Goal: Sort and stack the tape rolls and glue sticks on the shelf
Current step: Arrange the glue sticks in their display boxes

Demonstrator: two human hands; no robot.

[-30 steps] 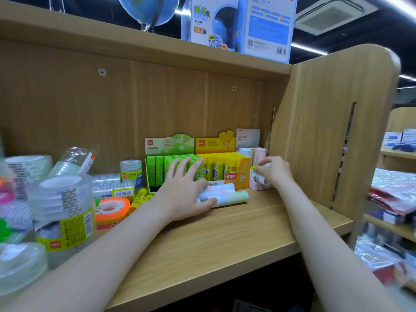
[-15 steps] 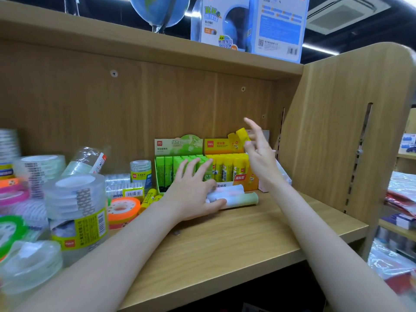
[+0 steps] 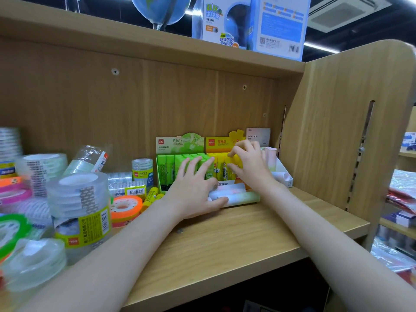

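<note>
Left hand (image 3: 193, 190) lies flat on the shelf (image 3: 225, 239), fingers spread and mostly straight. Fingertips reach the front of the green glue stick box (image 3: 180, 163); thumb presses along the pale loose glue sticks (image 3: 236, 194) lying on their sides in front of the boxes. Grip there is wide: resting and pressing, not wrapped round anything.

Right hand (image 3: 249, 163) is over the yellow glue stick box (image 3: 222, 154), fingers curled, pinching a yellow glue stick (image 3: 236, 159) at the box's right end. Stick looks upright in line with the row, but whether its base sits in the box is hidden. Grip narrow, closed on that stick.

Green box sits touching the yellow box's left side, both against the shelf's back panel. Just right of the yellow box, a white box (image 3: 281, 174) holds pale pink sticks, upright ones partly hidden behind the right hand.

Tape rolls are all left of the left hand, well apart from the right: a tall clear tape stack (image 3: 81, 210) with a yellow label near the shelf's front, an orange tape roll (image 3: 126, 208) beside it, two small yellow glue sticks (image 3: 152, 195) lying loose between the orange roll and the green box, a small clear roll stack (image 3: 142, 170) behind those. More clear, pink and green rolls crowd the far left, blurred.

Globe box (image 3: 252, 23) stands on the shelf above.
</note>
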